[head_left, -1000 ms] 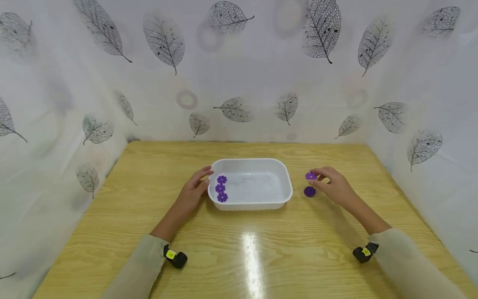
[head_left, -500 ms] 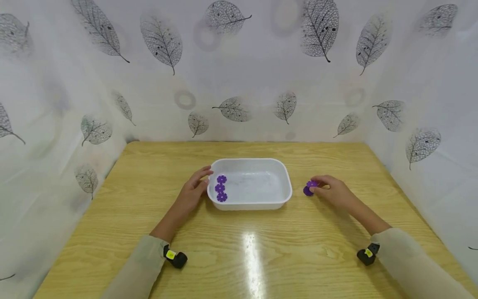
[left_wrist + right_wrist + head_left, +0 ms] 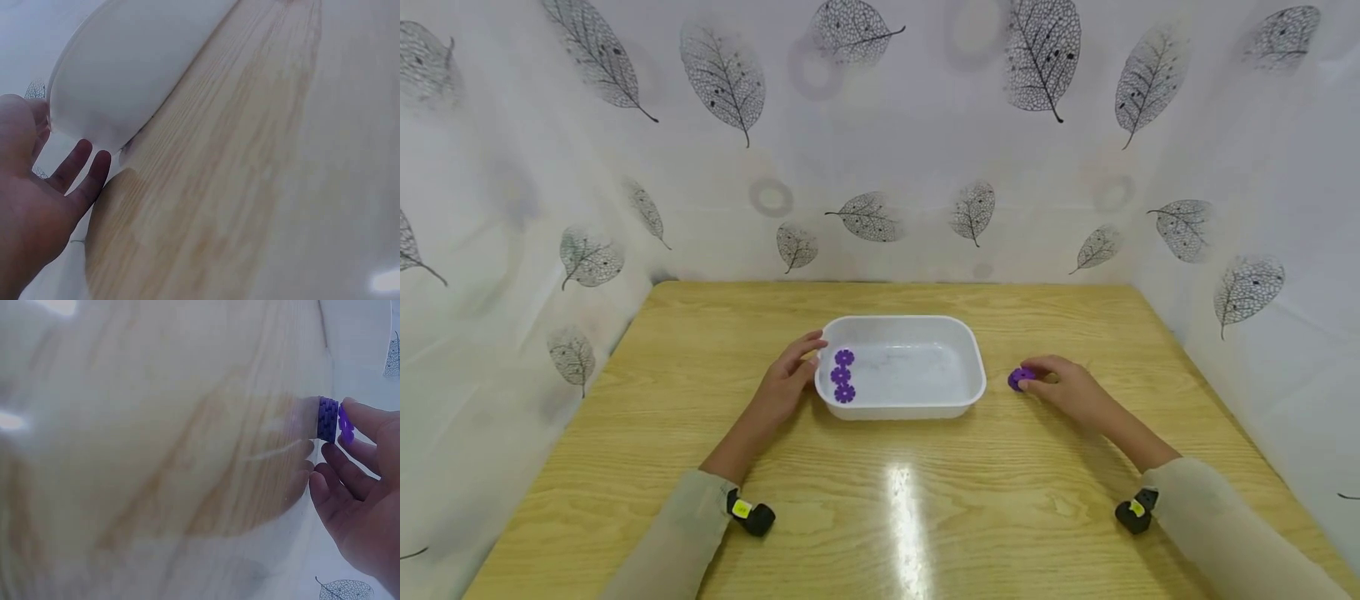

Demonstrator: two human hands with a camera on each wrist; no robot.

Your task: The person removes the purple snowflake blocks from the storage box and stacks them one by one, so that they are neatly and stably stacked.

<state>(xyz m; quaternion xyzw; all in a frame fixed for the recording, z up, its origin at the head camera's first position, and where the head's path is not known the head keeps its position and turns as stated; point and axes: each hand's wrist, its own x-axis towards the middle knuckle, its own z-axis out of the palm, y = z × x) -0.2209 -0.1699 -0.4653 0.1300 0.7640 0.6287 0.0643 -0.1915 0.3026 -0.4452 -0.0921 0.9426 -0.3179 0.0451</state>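
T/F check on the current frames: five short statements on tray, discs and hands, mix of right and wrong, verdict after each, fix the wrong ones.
1. Three purple discs lie in the white tray. True.
2. The discs in the tray are at its right end. False: they lie in a row at its left end.
3. The right hand pinches a single disc at a stack of discs. True.
4. That stack stands inside the tray. False: it is on the table, right of the tray.
5. The left hand is at the tray's left end. True.
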